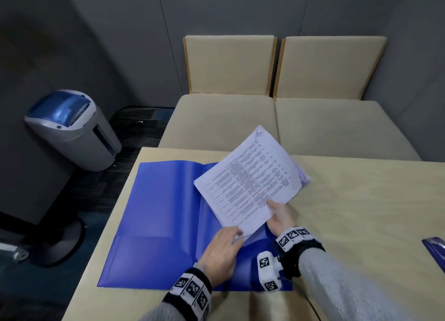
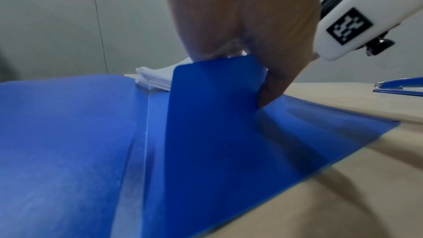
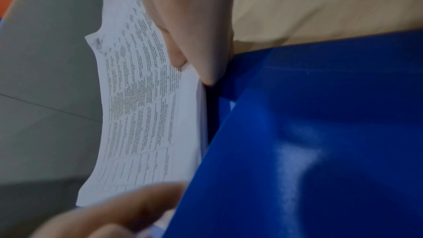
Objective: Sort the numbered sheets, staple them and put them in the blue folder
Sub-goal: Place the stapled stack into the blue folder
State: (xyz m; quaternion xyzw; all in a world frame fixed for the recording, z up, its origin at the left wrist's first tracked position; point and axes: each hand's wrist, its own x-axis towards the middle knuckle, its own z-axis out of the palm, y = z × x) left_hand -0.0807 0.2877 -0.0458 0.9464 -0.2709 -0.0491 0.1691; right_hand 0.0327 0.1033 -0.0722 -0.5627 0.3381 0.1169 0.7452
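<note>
The blue folder (image 1: pixel 156 212) (image 2: pixel 68 133) (image 3: pixel 320 133) lies open on the table. My left hand (image 1: pixel 237 234) (image 2: pixel 240 24) pinches the top edge of its right inner pocket flap (image 2: pixel 213 97) and holds it lifted off the folder. My right hand (image 1: pixel 277 212) grips the stack of printed sheets (image 1: pixel 248 181) (image 3: pixel 142 106) by its near edge, thumb on top. The stack is tilted and hovers over the folder's right half, its near corner by my left fingers. A blue stapler (image 1: pixel 434 251) (image 2: pixel 398 86) lies at the right, apart from both hands.
The beige table (image 1: pixel 361 212) runs to the right of the folder. Two beige seats (image 1: pixel 265 118) stand against its far edge. A grey and blue bin (image 1: pixel 72 128) stands on the floor at the left.
</note>
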